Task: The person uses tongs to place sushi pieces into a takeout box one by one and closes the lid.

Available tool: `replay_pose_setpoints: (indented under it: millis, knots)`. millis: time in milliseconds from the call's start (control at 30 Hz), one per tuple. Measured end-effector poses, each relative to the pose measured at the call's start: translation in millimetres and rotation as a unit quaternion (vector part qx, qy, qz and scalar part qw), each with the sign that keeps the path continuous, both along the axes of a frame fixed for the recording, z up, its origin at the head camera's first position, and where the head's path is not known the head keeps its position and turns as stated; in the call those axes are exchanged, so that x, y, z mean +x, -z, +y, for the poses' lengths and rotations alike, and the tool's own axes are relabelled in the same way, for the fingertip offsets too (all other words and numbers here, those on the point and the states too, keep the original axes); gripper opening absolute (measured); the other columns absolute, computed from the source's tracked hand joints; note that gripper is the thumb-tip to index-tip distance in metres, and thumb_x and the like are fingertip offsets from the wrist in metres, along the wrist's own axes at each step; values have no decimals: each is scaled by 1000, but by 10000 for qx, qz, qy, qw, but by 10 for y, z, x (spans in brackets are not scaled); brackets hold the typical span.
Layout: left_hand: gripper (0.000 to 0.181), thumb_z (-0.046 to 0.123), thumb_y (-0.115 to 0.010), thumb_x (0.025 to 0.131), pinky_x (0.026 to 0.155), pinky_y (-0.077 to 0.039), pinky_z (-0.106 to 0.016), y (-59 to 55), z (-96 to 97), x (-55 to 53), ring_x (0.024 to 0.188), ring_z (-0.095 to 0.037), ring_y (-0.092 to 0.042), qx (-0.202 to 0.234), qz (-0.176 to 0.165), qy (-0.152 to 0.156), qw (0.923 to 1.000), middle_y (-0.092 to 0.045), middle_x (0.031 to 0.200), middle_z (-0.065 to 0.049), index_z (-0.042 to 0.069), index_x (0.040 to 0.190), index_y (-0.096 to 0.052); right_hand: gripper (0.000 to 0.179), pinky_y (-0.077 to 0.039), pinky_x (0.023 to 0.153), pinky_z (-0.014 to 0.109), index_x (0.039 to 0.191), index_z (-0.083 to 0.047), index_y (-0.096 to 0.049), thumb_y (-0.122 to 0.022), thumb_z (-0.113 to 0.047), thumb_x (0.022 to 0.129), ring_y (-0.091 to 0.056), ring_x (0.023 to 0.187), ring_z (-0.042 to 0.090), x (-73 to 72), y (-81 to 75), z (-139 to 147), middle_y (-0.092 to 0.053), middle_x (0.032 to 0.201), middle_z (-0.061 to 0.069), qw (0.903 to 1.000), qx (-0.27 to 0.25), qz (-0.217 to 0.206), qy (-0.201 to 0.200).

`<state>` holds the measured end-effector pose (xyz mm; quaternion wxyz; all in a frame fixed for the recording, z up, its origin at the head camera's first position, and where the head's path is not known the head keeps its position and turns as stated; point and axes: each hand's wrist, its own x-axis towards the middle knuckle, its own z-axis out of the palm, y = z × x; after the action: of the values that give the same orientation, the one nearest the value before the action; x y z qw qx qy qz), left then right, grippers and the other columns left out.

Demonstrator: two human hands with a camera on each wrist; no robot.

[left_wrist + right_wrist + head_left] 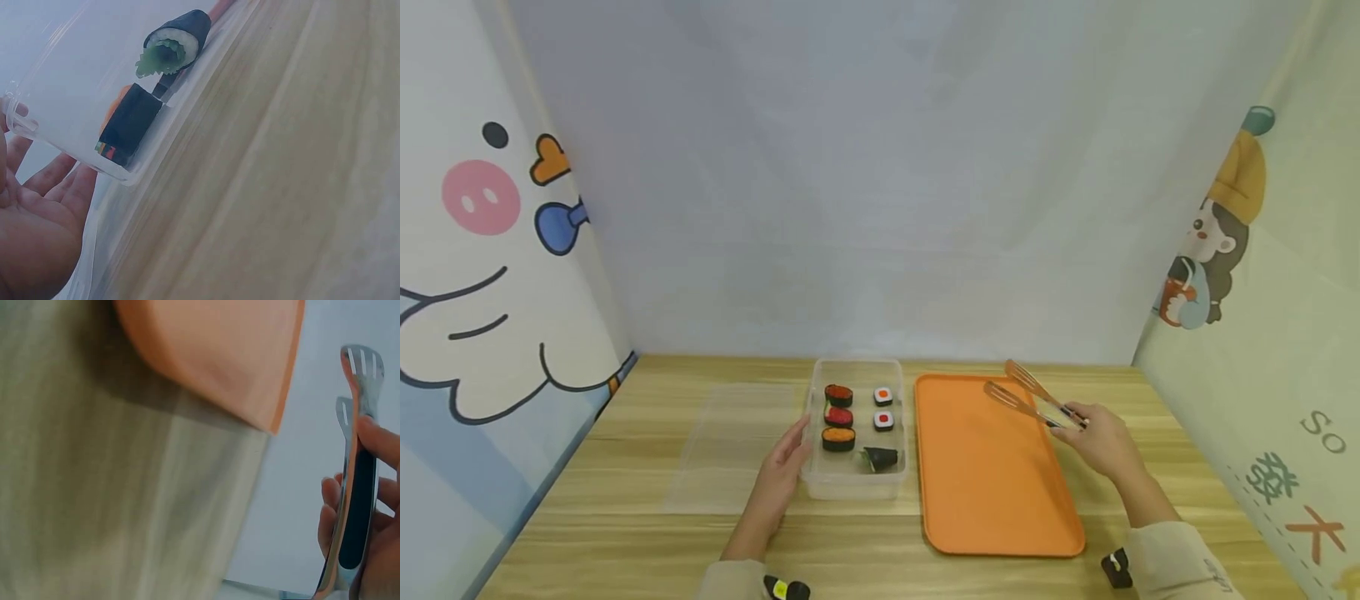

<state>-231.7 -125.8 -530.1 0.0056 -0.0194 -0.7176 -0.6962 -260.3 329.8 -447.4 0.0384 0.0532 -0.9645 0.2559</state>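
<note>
A clear plastic box [853, 490] stands mid-table with several sushi pieces in it. On its left side are roe-topped gunkan, among them an orange-topped one [838, 439]; two white rolls [883, 421] and a dark hand roll [880, 457] lie on the right. My left hand [782, 471] rests against the box's left wall, its fingers fairly straight along the plastic in the left wrist view. My right hand [1101, 437] grips metal serving tongs [359, 487] by their black handles. The slotted heads of the tongs point away, parted, over the far right part of the orange tray [992, 500].
Left of the box lies a flat clear sheet, like a lid [730, 450], on the wooden table [625, 492]. The orange tray sits just right of the box. A pale curtain [880, 208] closes the back, and printed cloths hang on both sides.
</note>
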Motion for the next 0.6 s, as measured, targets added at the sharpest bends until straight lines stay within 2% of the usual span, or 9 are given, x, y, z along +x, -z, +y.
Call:
replay_pose_setpoints:
  millis: [167,400,600]
  knots:
    - [49,17,-45,105,113,-21,-49,19,-10,-4,140,-37,-27,27,21,8,10000,-28,154,-20,9,152,-34,59,-47,81,61,133,13,-50,-68,-26,92,-52,108,53,14,103,89,-53,125,36,9980,-310,-144,524]
    - [47,15,-44,105,113,-21,-49,10,-12,-1,139,-37,-28,-8,-14,-34,10000,-28,154,-19,10,151,-36,59,-48,81,59,131,16,-48,-66,-24,93,-53,105,53,8,227,237,-53,123,38,9951,-388,-204,892]
    - [48,14,-43,105,114,-21,-48,9,-15,-9,140,-36,-27,53,14,48,10000,-27,155,-19,8,152,-33,56,-47,82,58,129,18,-47,-64,-21,93,-53,103,52,14,287,344,-52,122,39,9906,-351,-421,1256]
